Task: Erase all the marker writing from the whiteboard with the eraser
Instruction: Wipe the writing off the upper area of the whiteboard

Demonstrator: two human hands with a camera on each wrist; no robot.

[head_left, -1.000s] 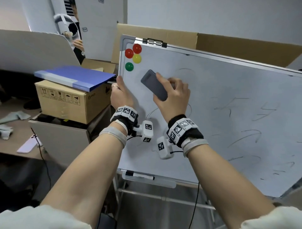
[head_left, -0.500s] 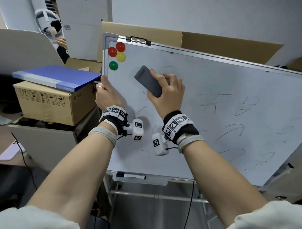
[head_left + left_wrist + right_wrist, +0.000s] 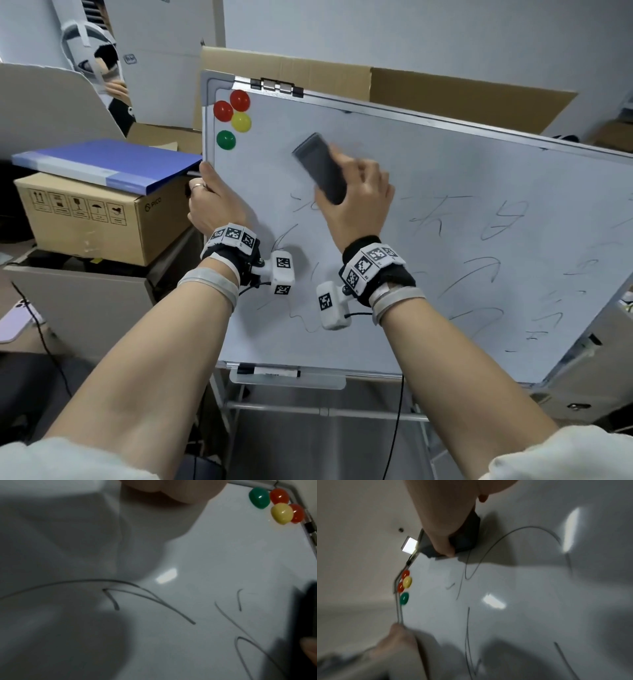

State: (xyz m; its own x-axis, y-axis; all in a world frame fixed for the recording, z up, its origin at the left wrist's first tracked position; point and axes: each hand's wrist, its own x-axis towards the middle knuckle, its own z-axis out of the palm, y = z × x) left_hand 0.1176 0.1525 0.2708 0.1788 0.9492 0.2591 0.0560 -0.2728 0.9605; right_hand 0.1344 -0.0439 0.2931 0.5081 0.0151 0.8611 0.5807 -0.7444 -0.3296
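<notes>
While gripped, eraser (image 3: 320, 168) within right grip (image 3: 356, 202).

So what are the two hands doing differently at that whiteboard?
The right hand grips the dark eraser against the whiteboard face; the left hand grips the board's left edge and holds no tool. The right hand sits among the marker writing, the left just below the coloured magnets. Both wear wrist bands with cameras.

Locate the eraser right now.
In the head view the eraser is gripped in the right hand, pressed against the upper-left area of the whiteboard, right of the green magnet.
</notes>
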